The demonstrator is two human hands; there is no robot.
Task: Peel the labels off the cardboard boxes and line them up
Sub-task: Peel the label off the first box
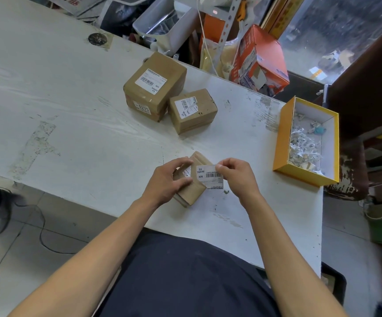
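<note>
On the white table (71, 110) the left hand (165, 179) grips the box (191, 193) — right hand (235, 177) pinches its seemingly half-peeled label (208, 176).

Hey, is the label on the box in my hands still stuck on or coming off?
Coming off: the right hand pinches the label lifted past the small box, which the left hand holds.

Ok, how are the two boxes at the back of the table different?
The big box is taller and wider than the small box. The big box carries a second sticker on its front side, the small box shows only one on top. Both are brown cardboard, labels unpeeled.
</note>
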